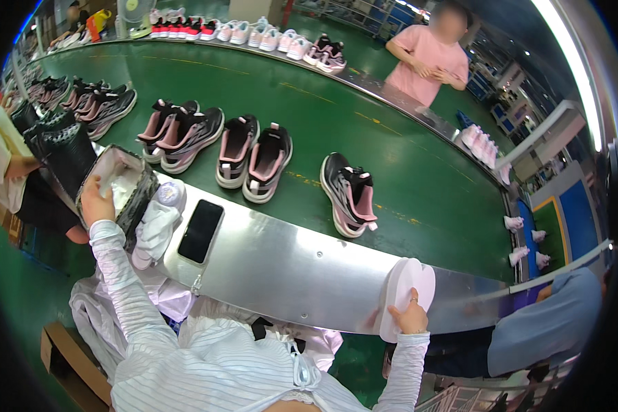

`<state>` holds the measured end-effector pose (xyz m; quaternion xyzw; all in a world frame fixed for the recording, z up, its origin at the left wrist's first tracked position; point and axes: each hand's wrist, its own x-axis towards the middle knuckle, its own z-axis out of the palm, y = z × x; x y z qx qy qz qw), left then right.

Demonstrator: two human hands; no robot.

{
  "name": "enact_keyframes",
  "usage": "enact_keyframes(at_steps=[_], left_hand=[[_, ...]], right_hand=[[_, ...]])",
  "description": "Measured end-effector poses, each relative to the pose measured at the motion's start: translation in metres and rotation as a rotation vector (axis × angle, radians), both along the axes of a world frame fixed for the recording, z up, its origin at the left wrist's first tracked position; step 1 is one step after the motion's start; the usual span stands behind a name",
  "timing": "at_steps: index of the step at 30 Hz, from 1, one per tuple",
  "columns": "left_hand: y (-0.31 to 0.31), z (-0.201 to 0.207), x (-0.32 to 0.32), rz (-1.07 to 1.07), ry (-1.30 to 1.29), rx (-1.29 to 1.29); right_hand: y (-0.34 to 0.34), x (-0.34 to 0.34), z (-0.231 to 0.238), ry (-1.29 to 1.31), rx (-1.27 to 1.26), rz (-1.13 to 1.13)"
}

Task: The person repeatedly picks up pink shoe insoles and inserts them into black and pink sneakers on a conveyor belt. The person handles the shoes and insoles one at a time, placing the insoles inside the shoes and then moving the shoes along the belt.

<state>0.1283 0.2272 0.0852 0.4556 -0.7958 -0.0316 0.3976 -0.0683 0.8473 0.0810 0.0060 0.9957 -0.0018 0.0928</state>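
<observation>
My left hand [99, 203] is at the near left rim of a dark patterned basket [146, 184] with a white lining, its fingers curled over the edge. Pale crumpled material [121, 185] lies inside. On the metal ledge at the right, my right hand [410, 317] grips the near end of a small stack of pale pink-white insoles [417, 278], fingers on their top; its underside is hidden. Beyond it, a single black and pink sneaker [348, 196] stands on the green belt. Left of that are a pair of similar sneakers [255, 158] and another pair [182, 136].
A black phone [201, 231] lies on the metal ledge [281, 254], beside white cloth [156, 230] and a round lidded container [169, 195]. More shoes [264, 36] line the far rail. A person in pink [429, 58] stands across; others are at left and right [539, 326].
</observation>
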Motion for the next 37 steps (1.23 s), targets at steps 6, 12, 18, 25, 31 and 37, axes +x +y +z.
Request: enact_keyframes(at_steps=[6,12,18,25,31,37], left_hand=[[0.093,0.040,-0.080,-0.318,0.426,-0.197],[0.239,0.015,-0.205,-1.111,0.499,0.319],[0.312,-0.060,-0.338,-1.125,0.406,0.387],[0.308,-0.051,-0.367,-0.980,0.274,0.508],[0.284,-0.046,-0.364,-1.108,0.075,0.512],[0.270,-0.095,-0.388,-1.307,0.237,0.583]], right_hand=[[0.002,0.008,-0.003,0.074,-0.084,-0.075],[0.014,-0.003,0.057,0.480,-0.564,0.117],[-0.076,-0.051,0.100,0.345,-0.265,0.414],[-0.145,-0.096,0.106,0.279,0.119,0.685],[-0.211,-0.120,0.061,0.168,0.255,0.622],[-0.239,-0.158,-0.008,0.253,-0.062,0.421]])
